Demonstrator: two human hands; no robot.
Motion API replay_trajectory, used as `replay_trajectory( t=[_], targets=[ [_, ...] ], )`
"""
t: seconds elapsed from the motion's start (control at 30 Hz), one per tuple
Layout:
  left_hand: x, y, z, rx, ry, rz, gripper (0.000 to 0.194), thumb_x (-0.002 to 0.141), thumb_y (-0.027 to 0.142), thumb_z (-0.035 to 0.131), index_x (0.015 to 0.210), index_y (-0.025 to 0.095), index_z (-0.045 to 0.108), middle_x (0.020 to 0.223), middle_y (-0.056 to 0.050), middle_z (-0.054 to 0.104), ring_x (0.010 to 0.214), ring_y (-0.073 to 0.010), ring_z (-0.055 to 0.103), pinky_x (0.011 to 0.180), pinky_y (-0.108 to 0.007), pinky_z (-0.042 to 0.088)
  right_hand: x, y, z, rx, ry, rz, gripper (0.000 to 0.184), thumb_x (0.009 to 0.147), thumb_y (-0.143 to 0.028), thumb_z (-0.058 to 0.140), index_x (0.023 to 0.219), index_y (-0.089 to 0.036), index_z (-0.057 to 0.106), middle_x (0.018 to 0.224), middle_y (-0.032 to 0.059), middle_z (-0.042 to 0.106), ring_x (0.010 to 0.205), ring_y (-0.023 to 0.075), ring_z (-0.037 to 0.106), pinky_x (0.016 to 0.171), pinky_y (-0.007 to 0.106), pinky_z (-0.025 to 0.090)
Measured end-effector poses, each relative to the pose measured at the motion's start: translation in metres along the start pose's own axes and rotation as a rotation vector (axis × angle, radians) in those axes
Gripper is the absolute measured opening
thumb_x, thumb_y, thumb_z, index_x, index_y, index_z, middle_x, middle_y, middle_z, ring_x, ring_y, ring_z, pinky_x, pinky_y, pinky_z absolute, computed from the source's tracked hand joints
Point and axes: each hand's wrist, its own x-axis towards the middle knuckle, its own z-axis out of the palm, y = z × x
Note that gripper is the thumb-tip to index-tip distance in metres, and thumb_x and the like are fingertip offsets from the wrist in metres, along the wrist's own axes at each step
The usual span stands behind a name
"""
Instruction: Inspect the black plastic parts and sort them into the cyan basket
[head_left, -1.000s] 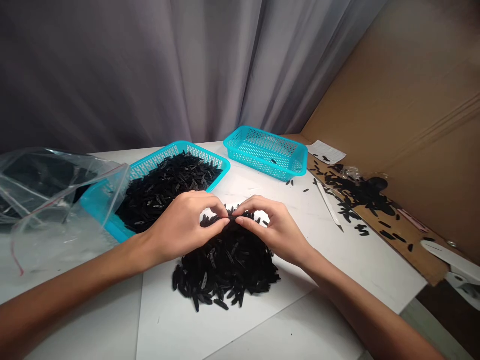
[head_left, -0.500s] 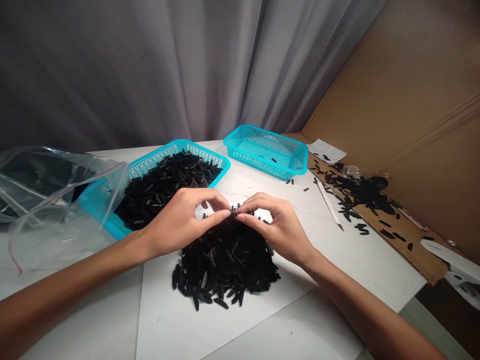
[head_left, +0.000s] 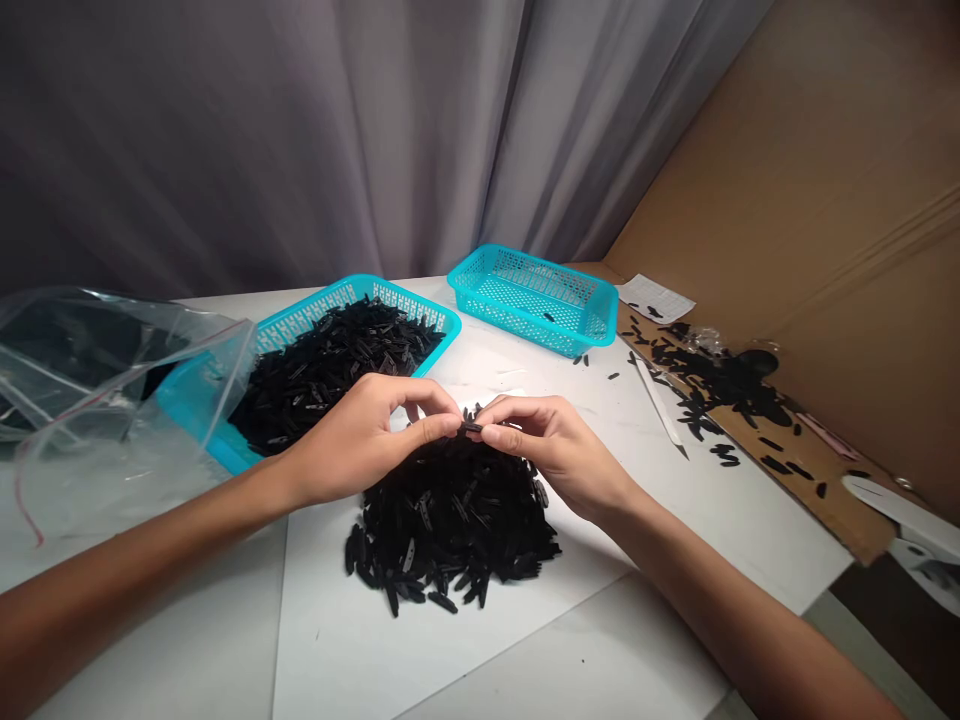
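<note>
Fingertips of the left hand (head_left: 360, 440) and the right hand (head_left: 555, 450) come together just above the heap of black pieces (head_left: 450, 530). On my feed both hands are narrow pinches, closed on one small black piece (head_left: 471, 426). Only a sliver of it shows, and I can't tell whether the hands share it or each holds its own.

The heap sits directly on the white tabletop (head_left: 187, 640), toward the near edge, its slim pieces lying every which way, some with slots. Toward the far edge, just beyond the left hand, a teal perforated basket (head_left: 319, 320) is heaped with matching pieces. A clear zip bag (head_left: 97, 370) slumps against that basket's left side, at the left edge of the tabletop. Toward the far right corner, a second teal basket (head_left: 525, 262) holds only a black piece or so on its floor. A strip of brown cardboard (head_left: 847, 510) runs along the right edge, scattered with more black pieces, and a white pointed tool (head_left: 660, 405) lies just beside it. A paper slip (head_left: 655, 298) rests at the strip's far end, below a grey curtain (head_left: 262, 130).
</note>
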Motion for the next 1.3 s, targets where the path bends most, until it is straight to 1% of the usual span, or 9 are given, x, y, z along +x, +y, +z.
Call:
replay_trajectory(
  t=[0.27,0.43,0.6,0.7,0.77,0.83,1.0,1.13,1.3],
  targets=[
    [0.0,0.002,-0.001,-0.002,-0.014,0.007,0.021,0.096,0.037,0.061,0.089,0.026,0.076,0.087,0.008,0.075,0.082,-0.011,0.064,0.074,-0.022,0.044,0.0,0.004,0.0,-0.013,0.007,-0.044,0.012,0.089,-0.031,0.074,0.085,-0.021,0.078,0.083,0.0007,0.074,0.084,0.0151,0.067,0.08,0.027,0.049],
    [0.0,0.005,0.002,0.028,0.018,0.002,0.026,0.096,0.037,0.057,0.084,0.023,0.076,0.084,0.005,0.076,0.081,-0.014,0.067,0.07,-0.024,0.046,-0.001,-0.001,0.0,-0.353,0.038,-0.176,0.021,0.096,-0.033,0.064,0.086,-0.02,0.077,0.09,0.0049,0.076,0.088,0.0202,0.068,0.082,0.034,0.049],
    [0.003,-0.006,-0.015,0.337,0.285,-0.002,0.025,0.093,0.035,0.057,0.08,0.022,0.074,0.085,0.0,0.077,0.08,-0.0212,0.069,0.071,-0.031,0.049,-0.002,-0.001,-0.004,-0.896,-0.043,-0.274,0.017,0.09,-0.027,0.074,0.106,-0.021,0.075,0.109,0.01,0.072,0.106,0.0282,0.061,0.095,0.046,0.047],
    [0.007,-0.016,-0.035,0.686,0.457,0.033,0.018,0.092,0.034,0.059,0.089,0.023,0.074,0.097,-0.005,0.078,0.095,-0.0297,0.069,0.086,-0.041,0.049,-0.001,0.004,-0.006,-1.011,-0.134,-0.238,0.008,0.09,-0.022,0.073,0.098,-0.021,0.074,0.108,0.0105,0.07,0.105,0.029,0.06,0.093,0.047,0.048],
    [0.007,-0.018,-0.041,0.752,0.483,0.067,0.019,0.093,0.035,0.06,0.099,0.022,0.072,0.105,-0.008,0.076,0.102,-0.0325,0.067,0.091,-0.046,0.047,-0.001,0.006,-0.005,-0.992,-0.13,-0.256,0.005,0.093,-0.019,0.069,0.091,-0.021,0.073,0.102,0.0089,0.071,0.101,0.027,0.061,0.09,0.044,0.049],
    [0.005,-0.013,-0.037,0.701,0.425,0.149,0.02,0.094,0.035,0.06,0.104,0.02,0.07,0.107,-0.009,0.075,0.102,-0.0305,0.067,0.092,-0.045,0.046,-0.001,0.006,-0.003,-0.941,-0.085,-0.292,0.007,0.094,-0.018,0.067,0.089,-0.021,0.072,0.096,0.007,0.072,0.097,0.025,0.062,0.088,0.042,0.048],
    [-0.006,0.002,-0.008,0.574,0.056,0.48,0.013,0.097,0.029,0.062,0.1,0.018,0.069,0.096,-0.003,0.074,0.091,-0.0204,0.066,0.082,-0.035,0.045,-0.003,0.002,0.003,-0.716,0.018,-0.384,0.005,0.093,-0.022,0.071,0.088,-0.021,0.072,0.087,0.0034,0.074,0.086,0.0202,0.065,0.082,0.035,0.049],
    [-0.007,0.001,0.0,0.497,0.083,0.515,0.011,0.098,0.023,0.061,0.093,0.018,0.069,0.09,-0.001,0.075,0.085,-0.0167,0.065,0.078,-0.033,0.043,-0.005,-0.002,0.006,-0.577,0.082,-0.377,0.01,0.09,-0.028,0.074,0.084,-0.021,0.073,0.084,0.0034,0.075,0.082,0.0194,0.066,0.079,0.034,0.049],
    [-0.004,-0.004,-0.004,0.418,0.116,0.482,0.01,0.097,0.026,0.063,0.094,0.02,0.07,0.091,-0.001,0.077,0.085,-0.0169,0.067,0.08,-0.033,0.043,-0.005,-0.005,0.005,-0.389,0.085,-0.215,0.014,0.092,-0.031,0.071,0.084,-0.02,0.076,0.085,0.0037,0.075,0.08,0.0188,0.066,0.074,0.032,0.048]
  ],
)
